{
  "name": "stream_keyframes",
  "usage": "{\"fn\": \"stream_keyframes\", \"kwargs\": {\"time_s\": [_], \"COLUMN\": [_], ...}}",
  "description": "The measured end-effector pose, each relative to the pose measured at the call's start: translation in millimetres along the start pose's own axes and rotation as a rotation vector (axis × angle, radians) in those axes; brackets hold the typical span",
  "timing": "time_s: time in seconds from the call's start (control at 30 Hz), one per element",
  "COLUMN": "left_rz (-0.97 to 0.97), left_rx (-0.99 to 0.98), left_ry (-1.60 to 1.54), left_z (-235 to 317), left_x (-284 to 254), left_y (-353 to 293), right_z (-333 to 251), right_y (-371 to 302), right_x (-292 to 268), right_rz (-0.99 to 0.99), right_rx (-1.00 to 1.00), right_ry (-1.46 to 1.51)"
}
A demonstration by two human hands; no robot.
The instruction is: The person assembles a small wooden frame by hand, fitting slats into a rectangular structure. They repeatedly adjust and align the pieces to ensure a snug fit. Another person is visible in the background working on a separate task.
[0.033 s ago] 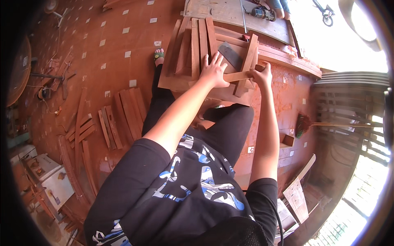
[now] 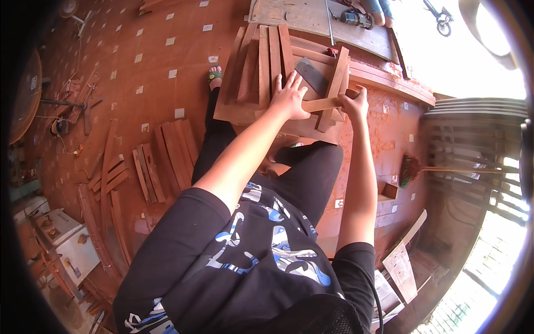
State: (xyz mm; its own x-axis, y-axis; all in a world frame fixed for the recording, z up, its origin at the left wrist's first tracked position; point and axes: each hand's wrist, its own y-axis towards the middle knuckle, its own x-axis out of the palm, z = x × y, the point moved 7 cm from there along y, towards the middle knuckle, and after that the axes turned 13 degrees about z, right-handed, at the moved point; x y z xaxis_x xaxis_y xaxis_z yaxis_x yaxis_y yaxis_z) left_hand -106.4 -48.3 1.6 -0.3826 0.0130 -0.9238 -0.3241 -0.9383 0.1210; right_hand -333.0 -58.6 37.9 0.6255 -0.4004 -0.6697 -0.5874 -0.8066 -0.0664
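Note:
My left hand lies with its fingers spread over the wood on a low work surface. Its thumb side touches one end of a short, flat wooden strip. At the other end of that strip, the fingers of my right hand are closed round it; a small brown wooden part shows by the fingertips. Just beyond my left fingertips is a flat dark grey sheet. A longer wooden piece slants beneath the strip. Several reddish wooden slats lie side by side to the left of the sheet.
A board beyond the work surface carries a power tool, with another person's feet beside it. More planks lie on the tiled floor at left. At right are a broom and a small box.

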Motion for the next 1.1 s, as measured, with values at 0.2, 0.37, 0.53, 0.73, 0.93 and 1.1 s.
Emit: {"fn": "stream_keyframes", "kwargs": {"time_s": [0.2,0.37,0.53,0.73,0.93,1.1], "left_rz": [-0.019,0.001,0.016,0.012,0.008,0.007], "left_rx": [0.024,0.042,0.034,0.017,0.015,0.015], "left_ry": [0.028,-0.026,-0.035,0.007,-0.003,-0.015], "left_z": [2,0,-2,7,4,2], "left_x": [2,8,7,7,5,6], "left_y": [16,17,17,14,15,17], "right_z": [-15,-21,-22,4,-23,-13], "right_y": [-24,-35,13,48,-32,-21], "right_x": [28,46,36,13,57,47], "right_rz": [-0.022,-0.027,0.017,-0.036,-0.373,-0.158], "right_rx": [-0.321,-0.397,-0.440,-0.278,-0.391,-0.372], "right_ry": [-0.226,-0.266,-0.555,-0.509,-0.085,-0.087]}}
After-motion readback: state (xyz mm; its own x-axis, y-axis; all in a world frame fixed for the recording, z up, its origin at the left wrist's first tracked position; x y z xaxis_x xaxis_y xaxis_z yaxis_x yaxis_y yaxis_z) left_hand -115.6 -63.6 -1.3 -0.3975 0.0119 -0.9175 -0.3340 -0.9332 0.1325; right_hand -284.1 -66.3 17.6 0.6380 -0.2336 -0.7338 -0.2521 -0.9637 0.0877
